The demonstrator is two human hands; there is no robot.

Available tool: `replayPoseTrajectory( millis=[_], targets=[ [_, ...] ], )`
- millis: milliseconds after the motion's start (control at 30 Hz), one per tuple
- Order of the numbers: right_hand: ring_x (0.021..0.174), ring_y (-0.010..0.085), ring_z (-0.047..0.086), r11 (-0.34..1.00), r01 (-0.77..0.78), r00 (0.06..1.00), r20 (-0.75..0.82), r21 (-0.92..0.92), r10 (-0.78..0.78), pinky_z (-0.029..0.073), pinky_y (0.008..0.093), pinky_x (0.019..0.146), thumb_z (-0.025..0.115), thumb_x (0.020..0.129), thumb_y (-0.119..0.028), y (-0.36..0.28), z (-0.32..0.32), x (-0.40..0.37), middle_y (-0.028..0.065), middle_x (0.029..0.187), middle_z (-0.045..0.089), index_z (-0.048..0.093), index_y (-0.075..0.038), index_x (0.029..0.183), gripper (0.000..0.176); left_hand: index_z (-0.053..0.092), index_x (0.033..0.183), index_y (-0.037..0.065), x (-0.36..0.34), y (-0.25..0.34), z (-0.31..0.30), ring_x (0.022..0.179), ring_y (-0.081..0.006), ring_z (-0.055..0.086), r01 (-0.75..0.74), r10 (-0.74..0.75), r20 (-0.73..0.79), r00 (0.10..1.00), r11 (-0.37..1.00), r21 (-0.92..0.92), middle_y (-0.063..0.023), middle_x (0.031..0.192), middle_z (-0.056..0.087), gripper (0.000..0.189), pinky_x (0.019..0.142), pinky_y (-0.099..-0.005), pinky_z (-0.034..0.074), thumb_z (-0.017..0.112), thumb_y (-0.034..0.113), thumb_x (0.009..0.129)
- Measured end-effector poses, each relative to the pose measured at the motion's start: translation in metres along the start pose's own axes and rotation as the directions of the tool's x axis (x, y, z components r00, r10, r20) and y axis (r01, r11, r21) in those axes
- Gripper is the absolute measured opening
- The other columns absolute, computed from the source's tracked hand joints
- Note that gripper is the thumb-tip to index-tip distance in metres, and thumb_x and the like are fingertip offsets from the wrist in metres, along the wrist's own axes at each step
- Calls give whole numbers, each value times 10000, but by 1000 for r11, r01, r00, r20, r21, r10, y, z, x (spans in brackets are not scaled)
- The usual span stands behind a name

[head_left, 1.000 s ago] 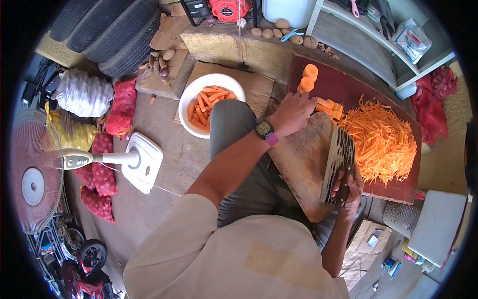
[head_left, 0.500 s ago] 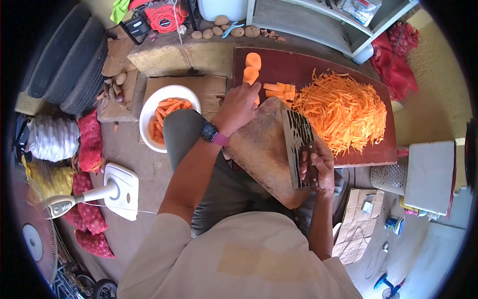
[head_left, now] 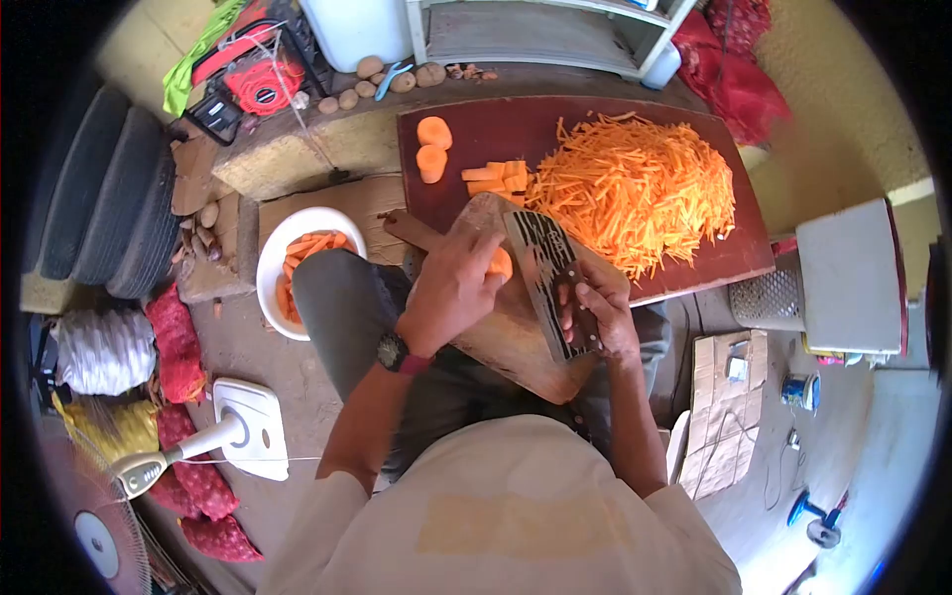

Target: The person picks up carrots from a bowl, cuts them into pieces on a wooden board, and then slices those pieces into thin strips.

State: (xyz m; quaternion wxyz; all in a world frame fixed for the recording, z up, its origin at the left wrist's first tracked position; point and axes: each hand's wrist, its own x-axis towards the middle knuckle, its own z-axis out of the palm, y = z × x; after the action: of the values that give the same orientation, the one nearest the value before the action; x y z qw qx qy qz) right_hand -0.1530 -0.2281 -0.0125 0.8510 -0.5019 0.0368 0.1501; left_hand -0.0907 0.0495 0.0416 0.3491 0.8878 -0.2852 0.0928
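My left hand is closed on a short carrot chunk over the wooden cutting board, which lies across my lap. In my right hand I grip a cleaver; its broad blade, streaked dark and light, is above the right side of the board. Beyond the board, a dark red tabletop bears a big heap of shredded carrot. Several cut carrot pieces lie beside the heap. Two thick carrot chunks are at the tabletop's left end.
A white bowl of carrot sticks stands left of my knee. Potatoes and a blue peeler lie on the ledge behind. Tyres, red mesh sacks and a white scale are at left. Flattened cardboard lies at right.
My left hand has taken a carrot chunk from the red tabletop and brought it back over the cutting board. The cleaver stays in my right hand. The camera view has shifted.
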Motion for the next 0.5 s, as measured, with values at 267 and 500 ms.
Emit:
replayPoseTrajectory(
  millis=[267, 500],
  targets=[
    [719, 163, 702, 995, 9, 999, -47, -102, -14, 587, 297, 558, 640, 1128, -197, -3, 5, -2, 88, 1043, 650, 469, 60, 1535, 511, 626, 1387, 0, -5, 10, 6, 1164, -445, 687, 23, -23, 20, 1000, 1000, 15, -219, 1264, 704, 544, 994, -497, 565, 836, 117, 899],
    [659, 127, 653, 991, -45, 998, 39, -128, 50, 519, 276, 506, 646, 1102, -122, -11, 8, -2, 50, 916, 649, 549, 32, 1395, 345, 631, 1345, 7, -26, 1, 29, 1152, -447, 687, 33, -47, -176, 983, 996, -80, -216, 1275, 703, 463, 991, -499, 561, 814, 91, 928]
  ],
)
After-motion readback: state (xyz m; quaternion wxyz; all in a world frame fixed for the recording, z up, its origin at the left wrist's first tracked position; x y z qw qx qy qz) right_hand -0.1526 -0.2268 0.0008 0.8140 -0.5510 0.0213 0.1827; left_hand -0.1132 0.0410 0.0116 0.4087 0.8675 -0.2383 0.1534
